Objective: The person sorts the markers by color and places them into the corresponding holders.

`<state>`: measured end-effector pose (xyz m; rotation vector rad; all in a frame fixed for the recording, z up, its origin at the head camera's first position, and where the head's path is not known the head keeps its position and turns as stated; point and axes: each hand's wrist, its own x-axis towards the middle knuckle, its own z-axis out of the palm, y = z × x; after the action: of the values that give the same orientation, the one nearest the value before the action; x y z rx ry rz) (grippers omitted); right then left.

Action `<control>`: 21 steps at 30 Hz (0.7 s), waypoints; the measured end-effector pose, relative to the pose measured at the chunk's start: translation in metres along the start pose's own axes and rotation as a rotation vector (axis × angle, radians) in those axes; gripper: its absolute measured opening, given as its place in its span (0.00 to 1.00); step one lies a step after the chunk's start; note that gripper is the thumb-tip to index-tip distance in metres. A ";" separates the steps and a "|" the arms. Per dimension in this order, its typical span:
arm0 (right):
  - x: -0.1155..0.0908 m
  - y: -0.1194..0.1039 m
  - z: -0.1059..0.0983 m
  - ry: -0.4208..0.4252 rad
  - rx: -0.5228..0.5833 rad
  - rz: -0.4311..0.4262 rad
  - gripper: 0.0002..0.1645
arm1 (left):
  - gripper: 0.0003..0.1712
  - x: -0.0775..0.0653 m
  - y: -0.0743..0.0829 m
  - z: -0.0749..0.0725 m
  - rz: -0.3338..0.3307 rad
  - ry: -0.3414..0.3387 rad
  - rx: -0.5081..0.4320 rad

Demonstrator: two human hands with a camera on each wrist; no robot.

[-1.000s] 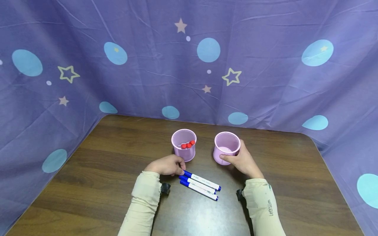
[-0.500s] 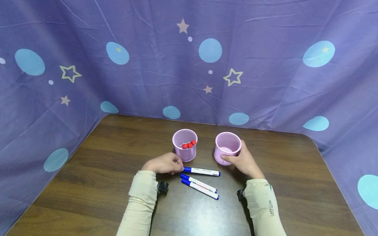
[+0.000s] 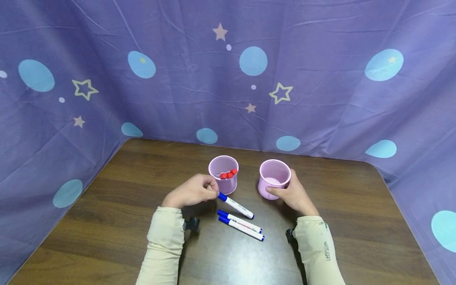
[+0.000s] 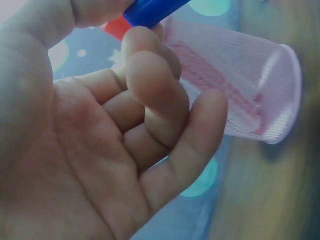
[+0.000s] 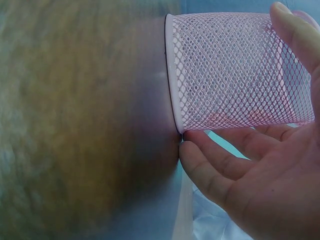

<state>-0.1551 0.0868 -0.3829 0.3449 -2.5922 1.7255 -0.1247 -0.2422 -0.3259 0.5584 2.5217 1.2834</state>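
My left hand [image 3: 192,192] pinches a blue-capped marker [image 3: 240,208] at its cap end, just in front of the left pink mesh pen cup [image 3: 228,187]. In the left wrist view thumb and fingertips hold the blue cap [image 4: 156,11]; the other fingers are loosely bent. Several red-ended markers [image 3: 229,175] lean inside that left cup. My right hand [image 3: 298,196] grips the right pink mesh pen cup [image 3: 266,190], thumb on the near side. This cup stands upright and no marker shows in it. Whether the held marker's far end touches the table cannot be told.
Two more blue-capped markers, one [image 3: 246,222] behind the other [image 3: 246,231], lie side by side on the brown wooden table [image 3: 107,221]. A purple curtain [image 3: 171,99] with stars and blue spots encloses the back and sides.
My left hand has drawn the farthest blue marker away from the other two, raising its cap end and shifting left toward the left cup. My right hand has stayed on its cup.
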 end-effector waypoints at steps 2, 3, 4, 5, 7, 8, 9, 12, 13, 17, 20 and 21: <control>0.000 -0.001 0.000 0.001 -0.007 0.001 0.52 | 0.01 -0.003 0.005 -0.003 0.016 0.023 -0.005; -0.001 -0.001 0.000 0.001 -0.013 0.006 0.52 | 0.02 -0.005 0.008 -0.004 0.025 0.034 -0.010; -0.001 -0.001 0.000 0.001 -0.018 0.015 0.52 | 0.02 -0.006 0.011 -0.005 0.034 0.048 -0.014; -0.001 -0.001 -0.001 0.000 -0.027 0.017 0.52 | 0.02 -0.008 0.014 -0.006 0.043 0.064 -0.022; 0.001 0.005 -0.001 0.003 -0.039 0.026 0.52 | 0.02 -0.011 0.021 -0.008 0.066 0.102 -0.050; 0.001 0.005 0.000 0.001 -0.040 0.027 0.52 | 0.02 -0.013 0.024 -0.009 0.082 0.125 -0.064; 0.001 0.005 -0.001 -0.001 -0.036 0.026 0.53 | 0.03 -0.014 0.028 -0.009 0.100 0.150 -0.075; 0.000 0.004 0.000 -0.008 -0.027 0.017 0.53 | 0.04 -0.016 0.037 -0.009 0.171 0.233 -0.111; 0.000 0.004 0.000 -0.011 -0.019 0.018 0.54 | 0.04 -0.016 0.040 -0.008 0.197 0.261 -0.118; 0.000 0.004 0.001 -0.033 -0.020 0.012 0.54 | 0.07 -0.013 0.048 -0.002 0.317 0.368 -0.134; 0.000 0.005 0.001 -0.058 -0.024 -0.015 0.54 | 0.08 -0.009 0.052 0.005 0.407 0.442 -0.139; 0.000 0.005 0.002 -0.065 -0.026 -0.028 0.54 | 0.08 -0.008 0.054 0.007 0.432 0.463 -0.143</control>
<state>-0.1554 0.0873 -0.3883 0.4408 -2.6384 1.6978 -0.1033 -0.2119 -0.2859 0.8968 2.7249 1.9240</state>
